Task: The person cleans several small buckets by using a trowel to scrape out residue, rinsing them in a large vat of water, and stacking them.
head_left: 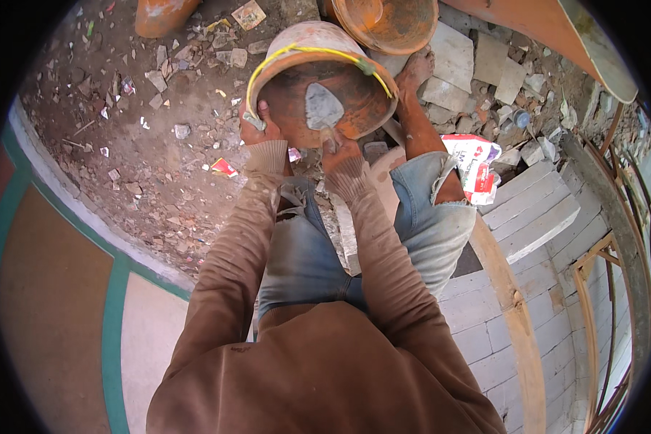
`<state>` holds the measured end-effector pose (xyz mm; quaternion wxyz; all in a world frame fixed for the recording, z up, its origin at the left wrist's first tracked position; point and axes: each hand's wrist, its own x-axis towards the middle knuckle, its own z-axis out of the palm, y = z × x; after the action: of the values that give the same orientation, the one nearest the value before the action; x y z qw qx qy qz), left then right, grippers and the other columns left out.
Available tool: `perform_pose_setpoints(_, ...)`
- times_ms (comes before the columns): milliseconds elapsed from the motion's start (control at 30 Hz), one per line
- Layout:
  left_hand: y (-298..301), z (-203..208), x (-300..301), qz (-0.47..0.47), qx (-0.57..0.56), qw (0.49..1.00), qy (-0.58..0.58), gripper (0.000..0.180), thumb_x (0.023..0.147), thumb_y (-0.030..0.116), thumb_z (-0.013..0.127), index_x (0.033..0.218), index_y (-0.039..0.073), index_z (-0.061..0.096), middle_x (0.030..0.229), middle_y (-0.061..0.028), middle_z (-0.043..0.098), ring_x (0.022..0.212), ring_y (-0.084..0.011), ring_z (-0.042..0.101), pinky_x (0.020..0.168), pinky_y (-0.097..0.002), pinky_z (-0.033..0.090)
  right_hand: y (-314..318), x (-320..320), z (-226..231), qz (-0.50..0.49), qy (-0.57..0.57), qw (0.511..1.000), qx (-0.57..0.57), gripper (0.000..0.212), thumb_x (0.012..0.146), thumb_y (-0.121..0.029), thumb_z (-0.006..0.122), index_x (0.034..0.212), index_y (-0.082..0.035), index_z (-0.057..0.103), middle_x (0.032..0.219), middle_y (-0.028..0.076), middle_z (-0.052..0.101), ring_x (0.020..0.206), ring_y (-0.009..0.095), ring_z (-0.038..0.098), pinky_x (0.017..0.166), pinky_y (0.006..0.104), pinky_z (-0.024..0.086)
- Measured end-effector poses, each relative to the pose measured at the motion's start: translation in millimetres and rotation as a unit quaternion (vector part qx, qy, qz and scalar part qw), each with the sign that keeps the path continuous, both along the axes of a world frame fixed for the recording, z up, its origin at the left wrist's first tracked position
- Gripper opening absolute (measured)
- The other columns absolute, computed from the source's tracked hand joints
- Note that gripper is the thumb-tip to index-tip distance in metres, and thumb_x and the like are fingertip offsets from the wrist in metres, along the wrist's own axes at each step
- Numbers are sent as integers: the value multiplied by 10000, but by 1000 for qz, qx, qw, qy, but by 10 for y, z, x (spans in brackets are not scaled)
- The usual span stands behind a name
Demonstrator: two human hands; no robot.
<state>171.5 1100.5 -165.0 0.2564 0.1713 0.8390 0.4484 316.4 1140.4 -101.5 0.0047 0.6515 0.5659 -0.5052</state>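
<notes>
Bucket (365, 87), orange, whitish on the outer wall: seen in the head view at upper centre, in front of the person, tipped on its side with the mouth toward the wearer, inside stained dark and rusty. Yellow handle (294, 49), one, lying along the upper rim, a small green piece on it toward the right. Left hand (262, 129), clamped on the bucket's rim at its lower left, thumb raised. Right hand (342, 155), closed around the grip of a trowel; the trowel (324, 107) has a grey, mortar-coated blade (pointing away from the person) and stands before the bucket's mouth; whether blade and wall touch cannot be told. Sleeves (231, 242), brown, on both arms. Jeans (430, 231), blue, torn at the knees. Bare foot (417, 69), just right of the bucket. Second bucket (421, 25), orange, behind the first and to its right. Sack (474, 168), white and red, crumpled, beside the person's right knee. Grey blocks (532, 210), long, stacked below the sack. Timber plank (517, 325), pale, curving through the lower right. Dirt ground (116, 170), strewn with stone chips and litter, at left. Wrapper (224, 168), red and yellow, lying on that ground.
</notes>
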Motion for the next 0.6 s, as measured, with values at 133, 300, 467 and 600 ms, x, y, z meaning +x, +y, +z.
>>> perform_pose_setpoints(133, 72, 197, -136, -103, -42, 993, 48, 338, 956, 185, 629, 1268, 60, 587, 1097, -169, 696, 997, -276, 689, 853, -361, 525, 577, -258, 575, -139, 57, 949, -278, 404, 924, -219, 582, 1277, -24, 606, 836, 263, 674, 763, 402, 683, 665, 476, 535)
perform_pose_setpoints(300, 868, 762, -387, -222, -56, 971, 71, 453, 889, 186, 684, 1318, 111, 563, 1193, -183, 663, 1103, -354, 643, 896, -406, 528, 951, 283, 787, 333, -210, 901, 181, 488, 931, -228, 558, 1402, -116, 495, 875, 231, 655, 732, 353, 679, 614, 445, 554)
perform_pose_setpoints(467, 920, 634, -481, -325, 50, 940, 93, 589, 783, -8, 610, 1352, 133, 557, 1352, -142, 588, 1354, -350, 450, 1081, -417, 406, 1150, 151, 906, 443, -276, 836, 168, 491, 916, -203, 559, 1391, -104, 481, 935, 244, 682, 795, 414, 678, 692, 472, 562)
perform_pose_setpoints(600, 1065, 648, -133, -418, 58, 903, 80, 671, 742, -52, 511, 1351, 220, 582, 1421, -12, 554, 1421, -313, 378, 1184, -488, 224, 655, 169, 175, 286, -136, 946, 66, 498, 907, -223, 569, 1382, -96, 489, 893, 263, 676, 762, 432, 674, 698, 492, 559)
